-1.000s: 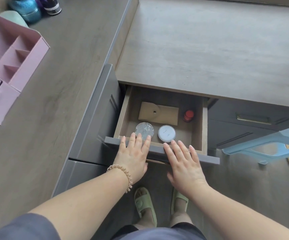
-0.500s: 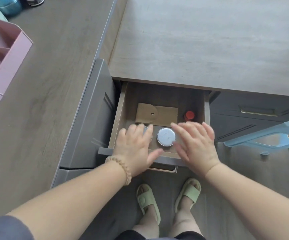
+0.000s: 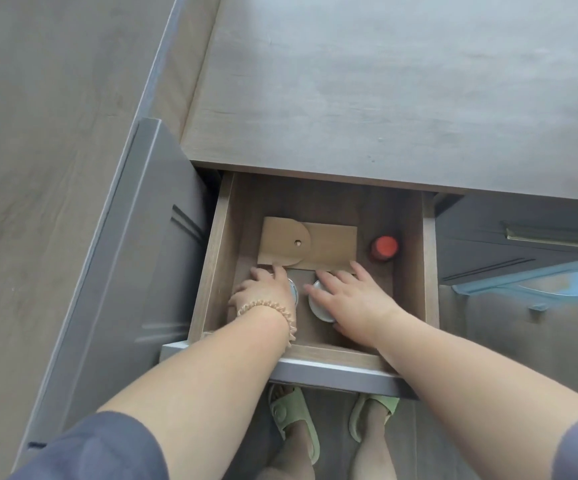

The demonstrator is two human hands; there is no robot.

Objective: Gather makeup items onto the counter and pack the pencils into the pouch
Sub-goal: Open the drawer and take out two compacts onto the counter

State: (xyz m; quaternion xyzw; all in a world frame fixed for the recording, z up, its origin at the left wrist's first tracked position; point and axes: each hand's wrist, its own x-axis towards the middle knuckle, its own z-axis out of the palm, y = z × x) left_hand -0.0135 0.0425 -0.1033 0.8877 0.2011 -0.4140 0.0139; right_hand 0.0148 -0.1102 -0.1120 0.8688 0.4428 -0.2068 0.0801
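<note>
Left hand fingers curled down around clear round case, only a sliver of its rim shows at the hand's 3 o'clock. Right hand draped over white round tin, thumb on the rim at 10 o'clock, fingers spread across the top. Can't tell if it's actually clamped or just resting. Both items sit side by side, close but apart, on the floor of the open drawer, near half. Beaded bracelet on left wrist.

12 o'clock of the hands: flat tan card with a round flap and a small hole, left fingertips touching its near edge. 1 o'clock of the right hand: red-capped bottle, upright, against the drawer's right wall, clear of the fingers.

Counter runs across 12 o'clock above the drawer. Grey cabinet panel at 9 o'clock. Closed drawer with brass handle at 3 o'clock, light blue plastic piece just below it. Green slippers at 6 o'clock under the drawer front.
</note>
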